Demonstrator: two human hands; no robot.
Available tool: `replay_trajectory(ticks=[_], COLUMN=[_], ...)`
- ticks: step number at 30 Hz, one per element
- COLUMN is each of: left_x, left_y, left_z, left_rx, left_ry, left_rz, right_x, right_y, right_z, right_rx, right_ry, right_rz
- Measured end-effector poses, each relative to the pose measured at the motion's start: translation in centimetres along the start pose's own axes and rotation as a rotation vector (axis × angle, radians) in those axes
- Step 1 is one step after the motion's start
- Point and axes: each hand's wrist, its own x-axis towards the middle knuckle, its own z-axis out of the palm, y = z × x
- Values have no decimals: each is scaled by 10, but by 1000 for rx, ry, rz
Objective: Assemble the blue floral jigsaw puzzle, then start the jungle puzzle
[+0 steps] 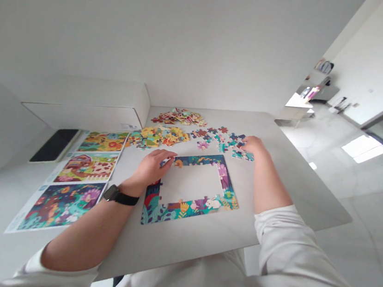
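Note:
A jigsaw frame (pixel 189 204) of joined border pieces lies in the middle of the white table (pixel 288 174), its centre still bare. My left hand (pixel 153 167), with a black watch on the wrist, rests on the frame's upper left corner, fingers stretched flat over the pieces there. My right hand (pixel 254 145) reaches to the loose teal and blue pieces (pixel 228 141) beyond the frame's upper right; its fingers curl down onto them, and what they grip is hidden.
A yellow pile of pieces (pixel 160 136) and a red pile (pixel 180 117) lie further back. A reference sheet (pixel 75 180) with three pictures lies at left, beside a black tablet (pixel 54 145). A white box (pixel 88 103) stands at the back left.

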Motion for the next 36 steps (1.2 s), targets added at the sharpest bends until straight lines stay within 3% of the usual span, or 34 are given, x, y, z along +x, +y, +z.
replay_trajectory(ticks=[16,20,23,26,31,36], left_x=[0,5,10,13,13,11], left_y=[0,5,13,19,17,11], left_z=[-3,-10,-14,-15,-12,-10], left_rx=[6,17,12,13,15,5], left_ry=[22,52,72,72,68,68], left_rz=[26,27,31,38,10,3], right_x=[-2,6,17,28,39,38], right_y=[29,34,31,22,11,18], right_z=[-16,-15,-8,4,15,9], right_rx=[27,112,187,186,96,37], right_ry=[-145,-25,121,169,64,17], right_rz=[29,120,51,-47,-100,-86])
